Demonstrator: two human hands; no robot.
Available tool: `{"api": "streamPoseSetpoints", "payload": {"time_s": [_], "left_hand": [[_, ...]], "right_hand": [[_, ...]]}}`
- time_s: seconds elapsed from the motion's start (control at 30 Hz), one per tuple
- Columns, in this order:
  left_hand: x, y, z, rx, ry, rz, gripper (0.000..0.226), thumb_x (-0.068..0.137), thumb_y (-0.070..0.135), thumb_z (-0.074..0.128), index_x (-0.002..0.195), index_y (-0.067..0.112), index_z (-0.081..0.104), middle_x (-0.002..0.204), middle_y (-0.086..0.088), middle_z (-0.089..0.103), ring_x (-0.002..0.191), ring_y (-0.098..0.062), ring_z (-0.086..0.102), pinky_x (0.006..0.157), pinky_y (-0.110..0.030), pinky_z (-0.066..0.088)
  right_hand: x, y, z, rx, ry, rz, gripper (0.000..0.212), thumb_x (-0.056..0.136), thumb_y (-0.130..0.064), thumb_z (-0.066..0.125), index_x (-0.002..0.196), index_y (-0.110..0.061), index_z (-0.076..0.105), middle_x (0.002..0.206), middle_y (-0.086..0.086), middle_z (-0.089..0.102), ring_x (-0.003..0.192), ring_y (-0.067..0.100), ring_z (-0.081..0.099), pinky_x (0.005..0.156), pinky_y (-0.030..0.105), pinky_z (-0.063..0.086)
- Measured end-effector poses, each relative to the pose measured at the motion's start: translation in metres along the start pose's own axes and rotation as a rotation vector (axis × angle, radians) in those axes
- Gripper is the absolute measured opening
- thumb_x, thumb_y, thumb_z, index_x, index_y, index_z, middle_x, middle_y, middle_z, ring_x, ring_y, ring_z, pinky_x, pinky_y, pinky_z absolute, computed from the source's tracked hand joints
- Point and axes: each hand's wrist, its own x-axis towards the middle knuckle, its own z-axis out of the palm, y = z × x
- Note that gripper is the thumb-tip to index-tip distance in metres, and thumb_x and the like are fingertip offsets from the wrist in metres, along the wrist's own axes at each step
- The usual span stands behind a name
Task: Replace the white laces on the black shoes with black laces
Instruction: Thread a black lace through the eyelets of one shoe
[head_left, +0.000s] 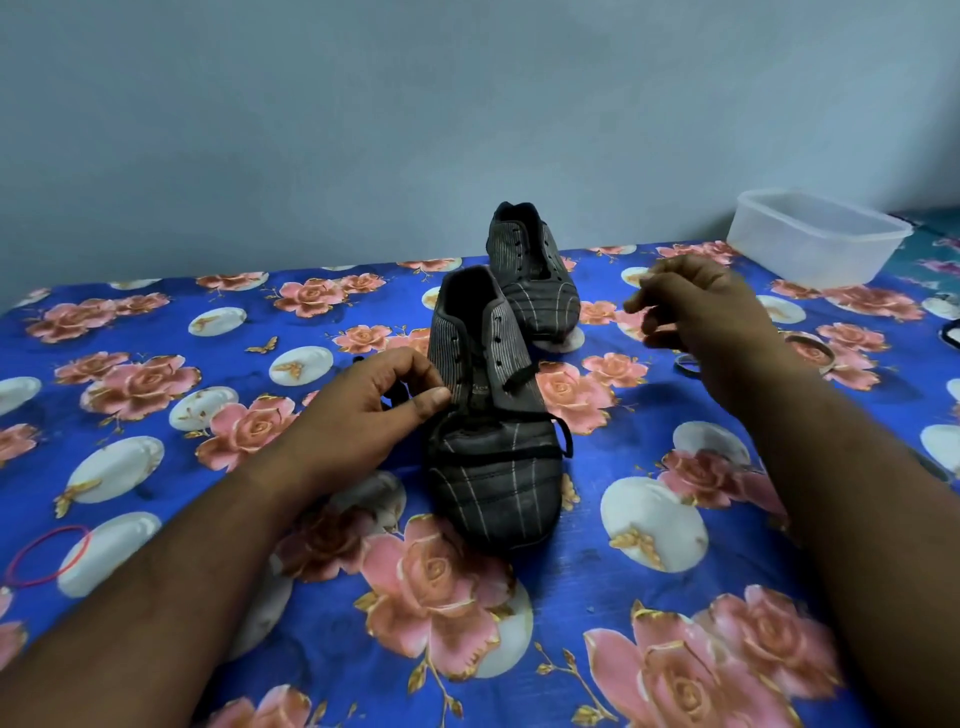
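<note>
Near shoe mid-cloth, toe toward viewer, black lace lying loose across vamp, eyelets mostly unthreaded. Second shoe just behind, far side, no lace visible. Left hand pinches lace end at shoe's left flank. Right hand hovers right, fingers curled; what it holds, cannot tell. Likely step: threading black lace. Next: feed end through lowest eyelet. Plastic tub far right.

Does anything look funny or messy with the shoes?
Yes. On the near black striped shoe, the black lace lies loose across the toe and loops off its side, not threaded. The left hand pinches one end. The far black shoe shows no lace.
</note>
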Motion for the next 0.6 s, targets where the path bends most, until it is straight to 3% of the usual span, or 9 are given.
{"api": "streamPoseSetpoints", "payload": {"time_s": [0.1, 0.2, 0.27, 0.33, 0.47, 0.6], "left_hand": [[-0.001, 0.002, -0.001, -0.025, -0.016, 0.001, 0.020, 0.092, 0.042, 0.064, 0.094, 0.022, 0.065, 0.089, 0.007, 0.067, 0.086, -0.014, 0.062, 0.078, -0.030, 0.049], [-0.002, 0.003, -0.001, -0.035, -0.026, -0.002, 0.021, 0.088, 0.042, 0.065, 0.094, 0.022, 0.065, 0.088, 0.004, 0.067, 0.082, -0.013, 0.061, 0.076, -0.028, 0.050], [-0.001, 0.001, -0.002, -0.040, -0.037, -0.006, 0.016, 0.090, 0.037, 0.069, 0.094, 0.022, 0.065, 0.088, 0.002, 0.065, 0.079, -0.010, 0.060, 0.075, -0.029, 0.050], [-0.001, -0.001, -0.003, -0.051, -0.044, -0.009, 0.015, 0.091, 0.035, 0.073, 0.094, 0.023, 0.066, 0.087, 0.001, 0.064, 0.078, -0.010, 0.058, 0.075, -0.033, 0.051], [0.000, -0.001, -0.002, -0.079, -0.055, -0.005, 0.017, 0.090, 0.036, 0.074, 0.093, 0.021, 0.066, 0.086, -0.003, 0.064, 0.075, -0.009, 0.057, 0.074, -0.036, 0.051], [0.000, -0.002, -0.002, -0.034, -0.055, 0.013, 0.022, 0.090, 0.041, 0.072, 0.092, 0.020, 0.067, 0.087, -0.002, 0.064, 0.079, -0.018, 0.060, 0.078, -0.043, 0.052]], "right_hand": [[0.002, 0.007, 0.000, -0.164, -0.027, -0.123, 0.005, 0.098, -0.018, 0.063, 0.095, -0.018, 0.066, 0.075, -0.006, 0.071, 0.063, 0.009, 0.054, 0.066, 0.031, 0.046], [-0.016, 0.001, 0.024, -0.253, -0.328, -0.263, 0.015, 0.095, -0.027, 0.067, 0.106, -0.017, 0.071, 0.086, -0.006, 0.072, 0.070, -0.004, 0.059, 0.069, 0.016, 0.046], [-0.028, -0.001, 0.039, -0.358, -0.492, -0.389, 0.024, 0.090, -0.033, 0.070, 0.107, -0.017, 0.074, 0.091, -0.001, 0.072, 0.075, -0.002, 0.059, 0.070, 0.013, 0.044], [-0.034, 0.000, 0.049, -0.436, -0.562, -0.523, 0.016, 0.090, -0.029, 0.074, 0.102, -0.018, 0.074, 0.089, -0.003, 0.067, 0.079, 0.003, 0.057, 0.070, 0.012, 0.042], [-0.034, 0.000, 0.051, -0.438, -0.557, -0.574, 0.007, 0.092, -0.020, 0.073, 0.089, -0.020, 0.067, 0.083, -0.006, 0.062, 0.078, 0.005, 0.054, 0.068, 0.015, 0.040], [-0.020, 0.001, 0.034, -0.380, -0.404, -0.419, 0.011, 0.095, -0.018, 0.069, 0.088, -0.023, 0.064, 0.078, -0.009, 0.065, 0.070, -0.001, 0.056, 0.070, 0.016, 0.044]]}}
